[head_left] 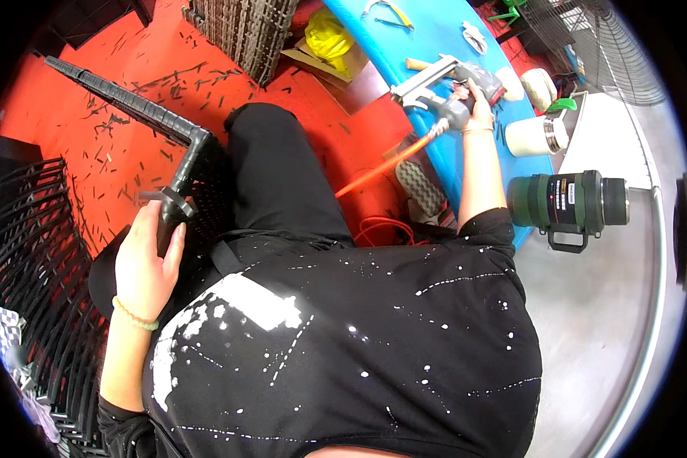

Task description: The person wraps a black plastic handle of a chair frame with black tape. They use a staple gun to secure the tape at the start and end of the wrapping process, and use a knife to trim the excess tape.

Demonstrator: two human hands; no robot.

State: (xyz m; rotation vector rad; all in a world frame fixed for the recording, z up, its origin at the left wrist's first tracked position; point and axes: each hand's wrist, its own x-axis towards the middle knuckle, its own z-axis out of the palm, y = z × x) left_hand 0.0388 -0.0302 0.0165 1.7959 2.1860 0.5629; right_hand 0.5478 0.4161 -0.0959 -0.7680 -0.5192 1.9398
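My left hand (149, 256) is closed round the near end of a black frame (179, 172), bound with dark strip, which leans over my lap. One arm of the frame runs out to the upper left. A dark perforated or woven panel shows beside my knee, partly hidden. Over the blue table (450, 23), my right hand (477, 107) is wrapped round the grip of a grey-and-silver pneumatic staple gun (427, 82). An orange air hose (385, 166) runs from its handle down toward the floor. The fingers of my right hand are partly hidden by the tool.
Yellow-handled pliers (393, 14), a white flask (530, 137) and a large green-and-black cylinder with handle (561, 204) are on the table. A yellow bag (330, 37) sits in a cardboard box. Black frames (34, 282) stack at left. Dark scraps litter the red floor (122, 145).
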